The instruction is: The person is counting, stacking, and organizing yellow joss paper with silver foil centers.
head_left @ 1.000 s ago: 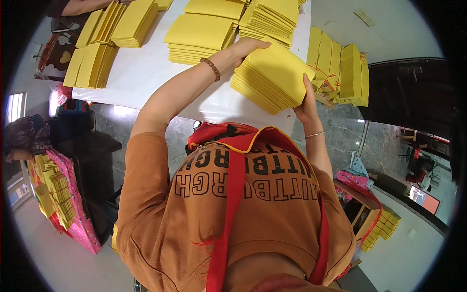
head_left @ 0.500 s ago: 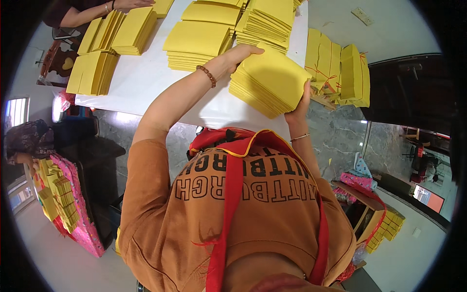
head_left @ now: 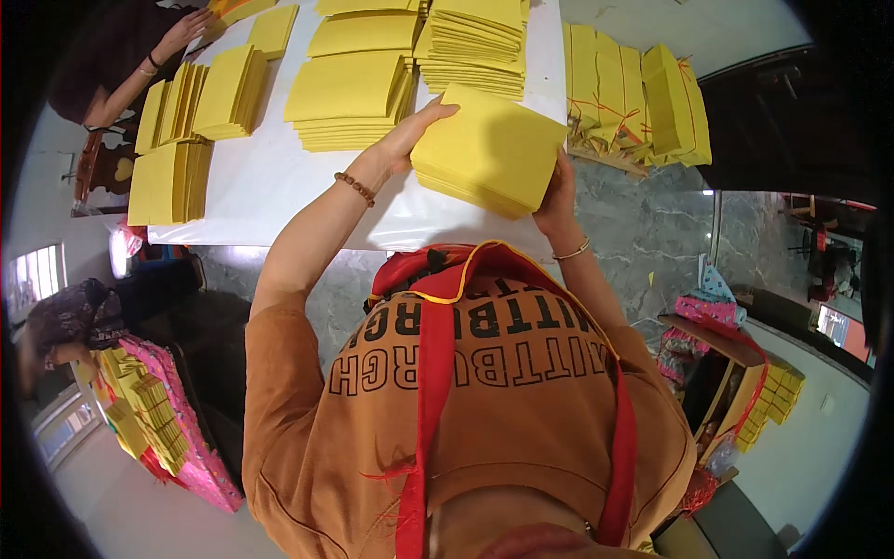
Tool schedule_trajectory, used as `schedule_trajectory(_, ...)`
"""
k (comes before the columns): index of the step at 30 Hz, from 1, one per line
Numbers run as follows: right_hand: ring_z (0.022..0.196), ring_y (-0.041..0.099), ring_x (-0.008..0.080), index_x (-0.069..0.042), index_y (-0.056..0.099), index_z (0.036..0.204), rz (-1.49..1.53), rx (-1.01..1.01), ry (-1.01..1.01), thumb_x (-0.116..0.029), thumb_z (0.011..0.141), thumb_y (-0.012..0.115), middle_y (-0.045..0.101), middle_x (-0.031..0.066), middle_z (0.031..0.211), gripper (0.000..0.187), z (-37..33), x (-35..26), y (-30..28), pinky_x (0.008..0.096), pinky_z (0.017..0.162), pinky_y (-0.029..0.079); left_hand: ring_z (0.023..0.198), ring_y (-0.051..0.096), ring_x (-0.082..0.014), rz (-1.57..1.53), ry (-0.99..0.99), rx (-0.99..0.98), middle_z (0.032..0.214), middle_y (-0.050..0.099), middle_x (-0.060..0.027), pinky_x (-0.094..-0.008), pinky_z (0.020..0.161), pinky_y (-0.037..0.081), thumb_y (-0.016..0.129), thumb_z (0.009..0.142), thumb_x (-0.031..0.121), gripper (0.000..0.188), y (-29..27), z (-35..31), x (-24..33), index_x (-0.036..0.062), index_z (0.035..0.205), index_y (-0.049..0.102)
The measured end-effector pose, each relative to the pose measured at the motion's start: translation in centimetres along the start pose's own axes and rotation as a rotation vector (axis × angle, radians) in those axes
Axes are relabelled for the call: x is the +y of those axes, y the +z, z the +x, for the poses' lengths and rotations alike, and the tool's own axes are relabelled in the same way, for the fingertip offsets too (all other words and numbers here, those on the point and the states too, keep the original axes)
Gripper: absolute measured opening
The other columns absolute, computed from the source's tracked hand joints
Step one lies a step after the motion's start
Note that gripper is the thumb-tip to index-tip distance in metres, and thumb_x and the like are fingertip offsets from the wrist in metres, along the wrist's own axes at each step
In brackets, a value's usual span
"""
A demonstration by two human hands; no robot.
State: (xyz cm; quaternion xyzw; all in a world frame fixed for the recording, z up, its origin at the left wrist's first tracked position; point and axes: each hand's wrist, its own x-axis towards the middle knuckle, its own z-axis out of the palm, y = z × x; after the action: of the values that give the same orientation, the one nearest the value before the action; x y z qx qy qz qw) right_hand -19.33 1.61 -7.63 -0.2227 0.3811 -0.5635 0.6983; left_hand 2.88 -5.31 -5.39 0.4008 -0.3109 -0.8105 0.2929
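Observation:
A thick stack of yellow folded paper (head_left: 489,149) is between my two hands over the near edge of the white table (head_left: 256,200). My left hand (head_left: 416,135) grips its left side, thumb lying along the top corner. Along the right side my right hand (head_left: 557,200) is closed round the edge, its fingers partly hidden by the stack. The sheets lie nearly flush, and the stack tilts a little. Just beyond my left hand stands another yellow stack (head_left: 349,93), with a taller, uneven pile (head_left: 475,47) beside it.
More yellow stacks (head_left: 172,182) line the table's left side, where another person's hand (head_left: 183,33) reaches in. Tied yellow bundles (head_left: 610,84) stand off the table's right side. Behind on the left, a second person is near a pink-covered table (head_left: 200,447) with yellow bundles.
The stack's fanned layers have become more even, and it sits flatter between my hands. The whole view has shifted somewhat. The other person's hand has moved from the table's stacks toward the far left.

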Motion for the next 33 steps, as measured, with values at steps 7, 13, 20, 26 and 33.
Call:
schedule_trajectory(7,0.108,0.045,0.0157,-0.011,0.051,0.111,-0.913,-0.033,-0.793,-0.028,0.079,0.057,0.052,0.0018,0.111,0.037,1.9,-6.3,1.4,0.0320,0.097,0.029,0.109,0.049,-0.0172,0.035,0.037,-0.051,0.122,0.047,-0.0082,-0.0315,0.091,0.043,0.052,0.084,0.029,0.053,0.2,0.0,0.6,0.0082,0.129,0.032)
schedule_trajectory(13,0.102,0.048,0.0236,-0.010,0.060,0.099,-1.695,-0.847,-0.806,-0.032,0.074,0.063,0.055,0.0047,0.105,0.032,2.5,-7.3,4.2,0.0366,0.090,0.034,0.098,0.055,-0.0131,0.126,0.188,0.032,0.115,0.053,-0.0062,-0.0252,0.083,0.045,0.052,0.086,0.030,0.045,0.5,-0.6,0.2,0.0020,0.120,0.045)
schedule_trajectory(20,0.101,0.049,0.0233,-0.009,0.060,0.097,-1.616,-0.785,-0.878,-0.027,0.074,0.065,0.056,0.0050,0.104,0.030,2.8,-6.9,3.1,0.0356,0.086,0.036,0.088,0.053,-0.0121,0.713,0.656,0.533,0.096,0.058,-0.0037,-0.0233,0.080,0.041,0.049,0.088,0.012,0.024,1.4,-9.4,-6.5,-0.0003,0.107,0.055)
schedule_trajectory(26,0.103,0.049,0.0240,-0.009,0.061,0.098,-1.573,-0.761,-0.811,-0.026,0.073,0.065,0.054,0.0053,0.108,0.030,3.1,-6.5,3.2,0.0361,0.089,0.034,0.074,0.058,-0.0249,1.265,0.710,0.182,0.082,0.058,-0.0108,-0.0323,0.065,0.047,0.057,0.078,0.011,0.011,0.1,-8.9,-12.8,0.0061,0.087,0.061)
schedule_trajectory(33,0.104,0.048,0.0241,-0.010,0.061,0.099,-1.552,-0.732,-0.791,-0.023,0.070,0.069,0.054,0.0065,0.108,0.033,2.8,-6.5,3.0,0.0392,0.095,0.029,0.073,0.058,-0.0246,1.612,0.725,-0.100,0.074,0.056,-0.0091,-0.0342,0.065,0.048,0.053,0.070,0.013,0.007,0.0,-6.3,-13.5,0.0056,0.070,0.053)
